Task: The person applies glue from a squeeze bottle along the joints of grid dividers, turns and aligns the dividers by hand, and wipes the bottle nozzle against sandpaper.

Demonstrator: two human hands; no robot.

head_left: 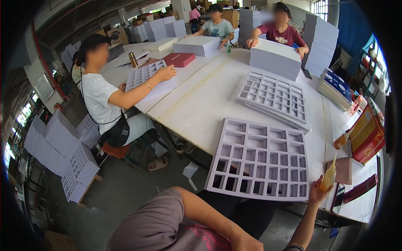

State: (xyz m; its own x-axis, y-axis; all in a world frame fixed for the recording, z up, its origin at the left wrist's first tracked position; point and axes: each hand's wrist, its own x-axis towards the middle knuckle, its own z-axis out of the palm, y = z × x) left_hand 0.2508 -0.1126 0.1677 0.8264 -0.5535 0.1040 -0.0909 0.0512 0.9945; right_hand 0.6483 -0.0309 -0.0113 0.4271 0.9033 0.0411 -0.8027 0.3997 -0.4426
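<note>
My right hand (pixel 320 190) is closed around a squeeze bottle (pixel 329 177) with a thin pointed nozzle and yellowish contents, held upright at the table's near right edge. Just left of it lies a white compartment tray (pixel 263 164), a grid of rectangular openings. Its near side overhangs the table edge, and dark shows through several openings. My left forearm bends across my body; the left hand (pixel 248 243) is only partly visible at the bottom edge, its fingers hidden. Beyond the tray sits a stack of similar trays (pixel 273 97).
A white table (pixel 188 109) spreads ahead. Right: a red and yellow box (pixel 367 136), an amber bottle (pixel 341 140), a phone (pixel 338 198) and a dark red case (pixel 361 189). Several co-workers sit around it, one with a tray (pixel 144 76), another at a sheet stack (pixel 274 62).
</note>
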